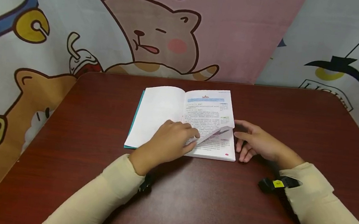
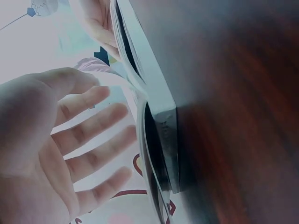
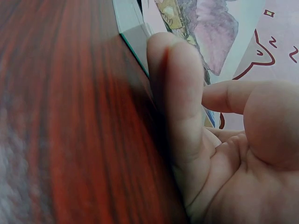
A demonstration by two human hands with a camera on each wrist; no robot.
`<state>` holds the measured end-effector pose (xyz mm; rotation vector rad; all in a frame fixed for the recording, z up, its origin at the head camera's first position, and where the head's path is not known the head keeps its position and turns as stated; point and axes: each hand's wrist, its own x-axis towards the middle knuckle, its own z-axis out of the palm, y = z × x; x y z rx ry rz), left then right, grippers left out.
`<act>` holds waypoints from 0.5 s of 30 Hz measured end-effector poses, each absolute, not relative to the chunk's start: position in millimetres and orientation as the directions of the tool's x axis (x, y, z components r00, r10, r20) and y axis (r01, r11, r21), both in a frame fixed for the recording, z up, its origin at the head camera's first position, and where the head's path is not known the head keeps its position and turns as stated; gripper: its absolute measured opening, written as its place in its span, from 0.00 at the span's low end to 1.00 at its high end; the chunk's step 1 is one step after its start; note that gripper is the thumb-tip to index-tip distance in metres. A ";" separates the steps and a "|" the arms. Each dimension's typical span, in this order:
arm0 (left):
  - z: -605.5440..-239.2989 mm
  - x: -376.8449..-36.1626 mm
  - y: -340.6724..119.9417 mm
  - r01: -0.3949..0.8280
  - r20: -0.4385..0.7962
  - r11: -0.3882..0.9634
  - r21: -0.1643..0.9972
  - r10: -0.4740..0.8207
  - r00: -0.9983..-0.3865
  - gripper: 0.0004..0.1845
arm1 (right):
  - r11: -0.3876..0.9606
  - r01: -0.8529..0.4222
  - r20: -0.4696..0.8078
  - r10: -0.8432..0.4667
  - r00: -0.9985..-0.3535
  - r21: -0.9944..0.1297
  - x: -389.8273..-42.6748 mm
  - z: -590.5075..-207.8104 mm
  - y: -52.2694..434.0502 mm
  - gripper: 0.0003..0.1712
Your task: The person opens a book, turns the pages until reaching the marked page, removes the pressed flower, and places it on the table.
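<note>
Open book (image 1: 183,118) flat mid-table (image 1: 254,214), teal cover edge showing at left. Left hand (image 1: 166,143) flat on lower pages, fingers straight, fingertips under lifted page corner (image 1: 215,132). Right hand (image 1: 256,142) relaxed, fingers loose, touching book's right edge, gripping nothing. Cartoon curtain (image 1: 162,30) behind table.

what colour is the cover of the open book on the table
Teal: the cover peeks out along the book's left edge, clearest in the head view.

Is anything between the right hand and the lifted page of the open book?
Nothing visible. The right hand rests at the book's right edge, beside the lifted page; the left hand lies on the page's other side.
</note>
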<state>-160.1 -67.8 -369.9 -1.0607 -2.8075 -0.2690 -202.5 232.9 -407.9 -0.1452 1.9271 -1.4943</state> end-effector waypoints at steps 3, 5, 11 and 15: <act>-370.1 -160.2 -67.0 0.665 0.177 0.733 0.144 0.642 -0.746 0.10 | 0.336 0.311 -0.445 -0.475 -0.759 -0.889 -201.6 -406.9 233.0 0.37; -370.3 -160.5 -66.8 0.667 0.183 0.728 0.154 0.643 -0.744 0.10 | 0.339 0.310 -0.446 -0.473 -0.760 -0.888 -201.1 -406.4 233.0 0.37; -372.5 -161.4 -67.5 0.680 0.233 0.712 0.174 0.642 -0.731 0.07 | 0.341 0.310 -0.447 -0.471 -0.761 -0.887 -201.2 -405.8 232.4 0.37; -373.5 -161.7 -68.0 0.683 0.256 0.702 0.199 0.636 -0.728 0.03 | 0.341 0.313 -0.449 -0.469 -0.760 -0.886 -202.0 -406.2 232.0 0.37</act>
